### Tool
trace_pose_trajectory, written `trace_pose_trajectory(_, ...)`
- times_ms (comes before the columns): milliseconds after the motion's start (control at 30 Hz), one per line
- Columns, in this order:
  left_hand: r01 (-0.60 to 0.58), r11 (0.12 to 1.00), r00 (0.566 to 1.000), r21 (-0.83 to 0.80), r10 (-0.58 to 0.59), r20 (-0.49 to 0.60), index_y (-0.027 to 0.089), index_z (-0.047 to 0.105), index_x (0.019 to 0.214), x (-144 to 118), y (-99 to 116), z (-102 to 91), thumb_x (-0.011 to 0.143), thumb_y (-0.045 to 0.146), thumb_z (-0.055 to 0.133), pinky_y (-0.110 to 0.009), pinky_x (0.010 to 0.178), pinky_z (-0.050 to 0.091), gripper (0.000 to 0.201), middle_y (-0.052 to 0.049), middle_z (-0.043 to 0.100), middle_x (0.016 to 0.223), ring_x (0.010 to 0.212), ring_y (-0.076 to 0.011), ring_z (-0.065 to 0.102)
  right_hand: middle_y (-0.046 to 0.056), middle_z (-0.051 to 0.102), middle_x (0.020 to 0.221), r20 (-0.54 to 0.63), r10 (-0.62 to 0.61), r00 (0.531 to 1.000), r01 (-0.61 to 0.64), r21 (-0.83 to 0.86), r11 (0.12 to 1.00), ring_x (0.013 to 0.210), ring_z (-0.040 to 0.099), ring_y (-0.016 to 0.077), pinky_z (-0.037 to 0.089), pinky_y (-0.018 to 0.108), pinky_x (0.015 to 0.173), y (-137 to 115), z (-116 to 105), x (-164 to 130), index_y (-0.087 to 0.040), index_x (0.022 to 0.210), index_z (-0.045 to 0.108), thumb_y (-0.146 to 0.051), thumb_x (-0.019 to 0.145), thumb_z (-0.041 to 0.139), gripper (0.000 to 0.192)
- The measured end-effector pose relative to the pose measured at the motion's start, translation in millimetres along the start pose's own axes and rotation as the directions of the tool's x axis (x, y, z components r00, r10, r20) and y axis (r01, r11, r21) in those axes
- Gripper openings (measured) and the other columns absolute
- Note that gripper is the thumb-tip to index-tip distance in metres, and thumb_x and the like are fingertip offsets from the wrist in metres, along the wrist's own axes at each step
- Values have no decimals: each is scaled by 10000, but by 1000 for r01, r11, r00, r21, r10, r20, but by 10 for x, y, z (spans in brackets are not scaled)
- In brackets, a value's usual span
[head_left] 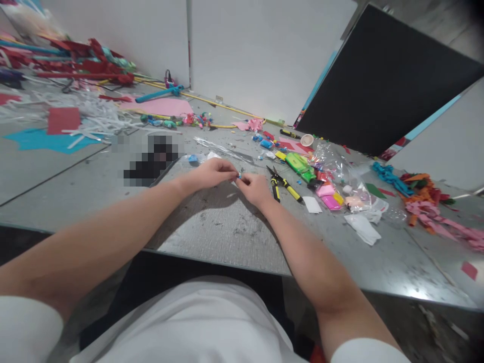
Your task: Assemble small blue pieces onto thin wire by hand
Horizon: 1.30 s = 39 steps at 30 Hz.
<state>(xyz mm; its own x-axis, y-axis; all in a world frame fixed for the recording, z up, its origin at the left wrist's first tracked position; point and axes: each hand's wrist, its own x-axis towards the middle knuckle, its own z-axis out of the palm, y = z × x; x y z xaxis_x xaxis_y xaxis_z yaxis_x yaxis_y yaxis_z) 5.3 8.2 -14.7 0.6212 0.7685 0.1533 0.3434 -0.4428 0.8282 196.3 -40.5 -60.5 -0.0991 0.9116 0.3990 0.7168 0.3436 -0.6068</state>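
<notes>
Over the grey table point(242, 227), my left hand point(215, 171) and my right hand point(255, 189) meet fingertip to fingertip. Between them they pinch a small blue piece point(239, 175), possibly modelling clay; the fingers cover most of it. Both hands are closed. Just right of my right hand lie pliers point(283, 184) with yellow and black handles. Behind my left hand are a lump of blue clay point(193, 159) and a bundle of thin silvery wire point(223, 148).
Coloured clay packets point(298, 165) and a clear plastic bag point(336, 166) lie to the right, with white paper point(363, 228) nearer me. Crepe paper strips point(431, 212) are at far right. Paper shreds point(98, 113) spread at left. White panels point(257, 60) stand behind.
</notes>
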Motion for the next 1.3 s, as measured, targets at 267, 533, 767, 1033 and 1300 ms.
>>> trace_pose_trajectory(267, 3, 999, 1000, 51, -3, -5, 146, 797, 994, 29, -70, -21, 862, 301, 702, -320, 819, 511, 225, -90, 800, 949, 883, -206, 696, -1, 575, 656, 47, -44, 998, 44, -7, 999, 657, 497, 151, 329, 297, 641, 11, 0, -11, -212, 669, 520, -497, 952, 590, 407)
trace_pose_trajectory(533, -119, 979, 990, 165, 104, 99, 161, 792, 1036, 15, -37, -46, 870, 284, 640, -296, 792, 482, 256, -70, 796, 968, 896, -199, 687, 0, 567, 659, 81, -83, 993, 82, 21, 996, 658, 491, 152, 350, 293, 660, -39, -27, -20, -219, 665, 478, -333, 918, 541, 285)
trace_pose_trajectory(767, -71, 958, 997, 277, 59, 49, 148, 712, 960, 6, -24, -42, 833, 205, 559, -296, 734, 464, 207, -63, 742, 866, 802, -195, 662, 0, 586, 676, 100, -122, 988, 113, 91, 989, 667, 501, 156, 365, 289, 656, -62, -15, -38, -210, 732, 571, -349, 917, 525, 236)
trace_pose_trajectory(1033, -86, 988, 996, 132, 84, 24, 173, 659, 942, 14, -73, -1, 771, 165, 564, -270, 703, 464, 196, -25, 727, 838, 776, -164, 652, 1, 615, 694, 42, -46, 998, 42, 90, 995, 676, 527, 158, 380, 298, 674, -30, 15, -30, -212, 751, 577, -473, 946, 541, 328)
trace_pose_trajectory(1300, 22, 999, 999, 31, -23, 25, 162, 696, 799, -41, 55, -34, 804, 300, 643, -289, 658, 428, 148, -20, 661, 731, 696, -149, 574, 15, 681, 785, 11, 4, 1000, -5, 63, 998, 715, 586, 171, 414, 293, 685, 39, 23, -7, -204, 931, 668, -428, 908, 648, 227)
